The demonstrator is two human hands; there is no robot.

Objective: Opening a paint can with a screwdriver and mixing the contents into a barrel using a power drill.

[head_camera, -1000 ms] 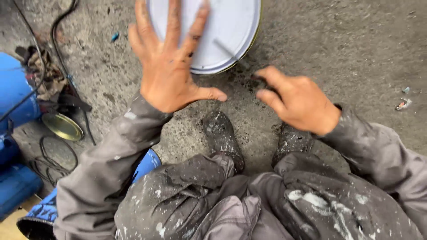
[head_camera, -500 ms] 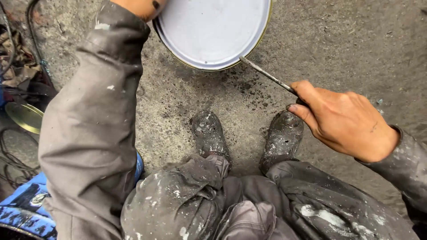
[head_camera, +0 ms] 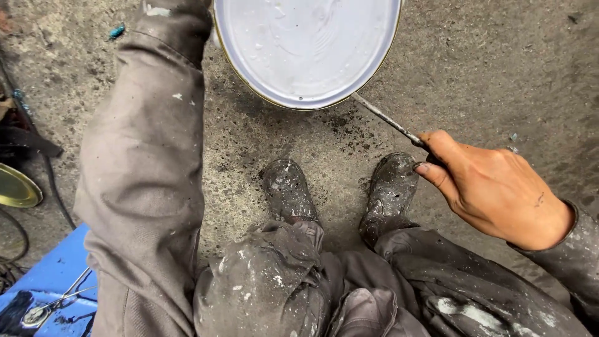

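Head view, looking down past paint-spattered grey trousers [head_camera: 293,287] and two crusted boots [head_camera: 288,190] on a rough concrete floor [head_camera: 499,68].

Right hand [head_camera: 493,187] closed around the near end of a thin metal tool [head_camera: 387,120], thumb pressed along the handle; far tip now touching the lower right rim of the round can [head_camera: 306,50] of pale paint. Half a second back, tip at about the same spot on the rim; a full second back, that hand empty-looking and low beside the boots, no blade at the can at all. So: tool brought up and set to the edge, likely prying or scraping there, though no gap visible yet.

Left hand out of frame beyond the top edge; only the grey sleeve [head_camera: 146,175] showing, reaching up to the left side of the can, so grip impossible to tell. A second ago, spread flat and open over the can's top; since then, moved off to the side, probably steadying.

Can itself at top centre, beyond the boots. At far left, a brass-coloured lid [head_camera: 17,187], black cables [head_camera: 53,187], blue sheet [head_camera: 59,274] with scissors [head_camera: 53,302].
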